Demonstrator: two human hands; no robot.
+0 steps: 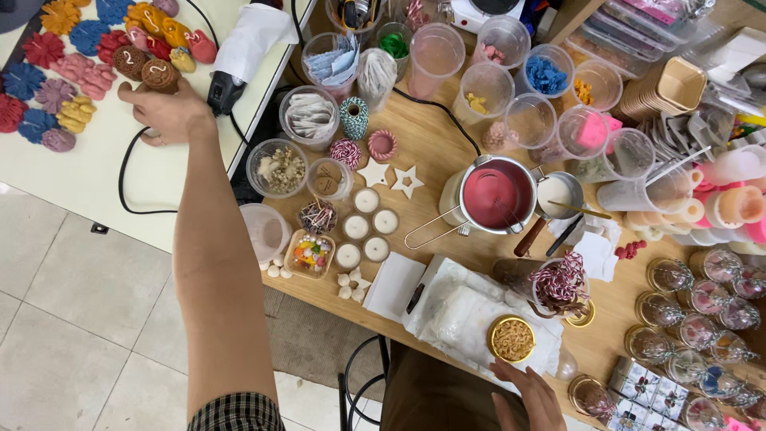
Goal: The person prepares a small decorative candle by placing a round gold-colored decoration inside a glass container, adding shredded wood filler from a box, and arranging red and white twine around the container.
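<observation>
While the left arm is stretching far across to the white side table (pixel 96 179), the left hand (pixel 166 112) is curling its fingers loosely around a small brown round wax piece (pixel 160 75); the fingertips are touching it, but a firm grip is not showing. That piece is sitting at the edge of a spread of flower- and mitten-shaped wax pieces (pixel 48 88), which are lying flat and apart, seemingly so they are not sticking together. The right hand (pixel 523 395) is resting flat and open on the near edge of the wooden table (pixel 431 144), holding nothing, just beside a gold tin (pixel 512 338) that is holding pale crumbs. A metal pot (pixel 496 193) is holding pink melted wax, with a smaller pot (pixel 558 194) of white wax touching its right side. Clear plastic cups (pixel 487 84) are keeping coloured bits sorted by colour, and small white candles (pixel 365 226) are sitting in a cluster near two wooden stars (pixel 391 177).
</observation>
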